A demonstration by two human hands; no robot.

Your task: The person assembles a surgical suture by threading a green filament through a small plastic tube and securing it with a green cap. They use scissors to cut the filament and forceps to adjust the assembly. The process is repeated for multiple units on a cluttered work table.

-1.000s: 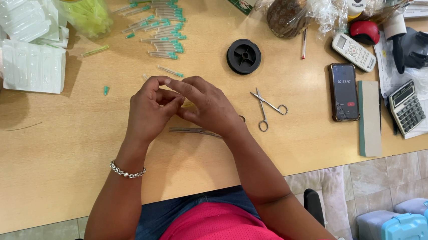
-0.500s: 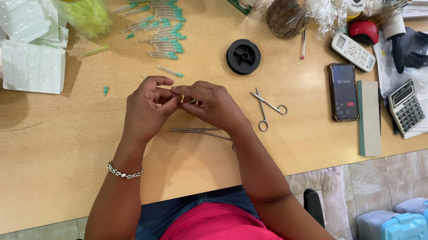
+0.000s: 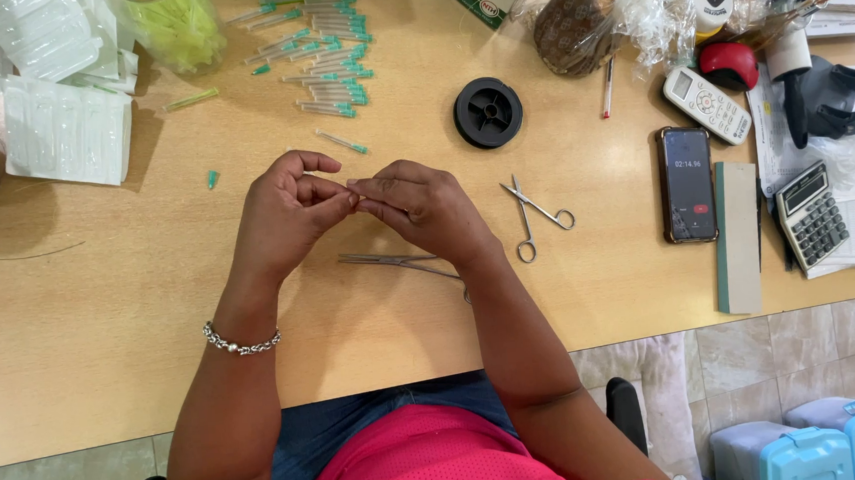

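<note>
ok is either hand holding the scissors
No, the scissors lie on the table to the right of the right hand, untouched by either hand.

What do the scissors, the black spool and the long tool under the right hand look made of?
Scissors: bright silvery metal, likely steel, with glinting blades. Black spool: matte moulded plastic by its dull, even look. Long tool under the right hand: thin, grey, shiny, probably metal forceps, though part is hidden.
</note>
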